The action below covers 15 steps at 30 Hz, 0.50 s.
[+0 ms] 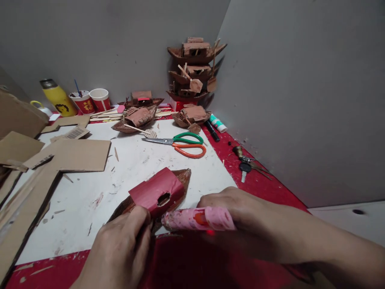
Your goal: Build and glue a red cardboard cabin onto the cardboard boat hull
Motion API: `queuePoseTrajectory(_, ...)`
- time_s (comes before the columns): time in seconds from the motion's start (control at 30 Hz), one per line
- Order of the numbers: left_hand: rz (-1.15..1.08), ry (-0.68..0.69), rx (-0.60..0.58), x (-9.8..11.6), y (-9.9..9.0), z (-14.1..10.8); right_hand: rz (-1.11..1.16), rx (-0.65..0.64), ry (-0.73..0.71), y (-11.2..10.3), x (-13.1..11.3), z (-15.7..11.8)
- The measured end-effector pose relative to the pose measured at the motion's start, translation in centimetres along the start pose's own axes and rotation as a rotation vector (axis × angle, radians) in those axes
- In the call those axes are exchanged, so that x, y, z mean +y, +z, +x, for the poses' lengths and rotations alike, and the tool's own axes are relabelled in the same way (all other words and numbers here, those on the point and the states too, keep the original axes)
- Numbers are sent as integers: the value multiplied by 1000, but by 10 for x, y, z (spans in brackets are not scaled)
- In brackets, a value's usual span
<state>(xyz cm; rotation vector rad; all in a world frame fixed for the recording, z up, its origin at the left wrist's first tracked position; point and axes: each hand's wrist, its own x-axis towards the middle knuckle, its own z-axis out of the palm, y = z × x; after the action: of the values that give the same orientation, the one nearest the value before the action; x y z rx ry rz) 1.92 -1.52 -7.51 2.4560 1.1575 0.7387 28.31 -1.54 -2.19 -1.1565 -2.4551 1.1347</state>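
A brown cardboard model boat (182, 181) with a red cabin roof (158, 188) lies tilted at the near edge of the white board. My left hand (123, 241) is closed on its near left side, with the thumb up against the cabin. In my right hand (231, 208) is a pink, glue-stained hot glue gun (198, 218), a small red light glowing beneath it. Its nozzle points left, at the boat's near side just under the dark window hole. Exactly where the tip meets the boat is hidden.
Scissors (183, 143) lie beyond the boat. Finished model boats (195, 76) are stacked by the wall, others (140, 118) nearby. Cut cardboard (81, 154) covers the left; keys (245, 168) lie right. A yellow bottle (58, 98) and paper cups (100, 100) stand at the back.
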Motion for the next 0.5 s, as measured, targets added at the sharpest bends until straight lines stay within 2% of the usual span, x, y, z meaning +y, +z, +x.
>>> queuePoseTrajectory(0.2, 4, 0, -11, 0, 0, 0, -32, -20, 27, -3, -3, -2)
queuePoseTrajectory(0.37, 14, 15, -3, 1, 0, -1, -48, 45, 127, -12, -8, -10)
queuePoseTrajectory(0.5, 11, 28, 8, 0, 0, -1, -35, 60, 120, -18, -9, -15)
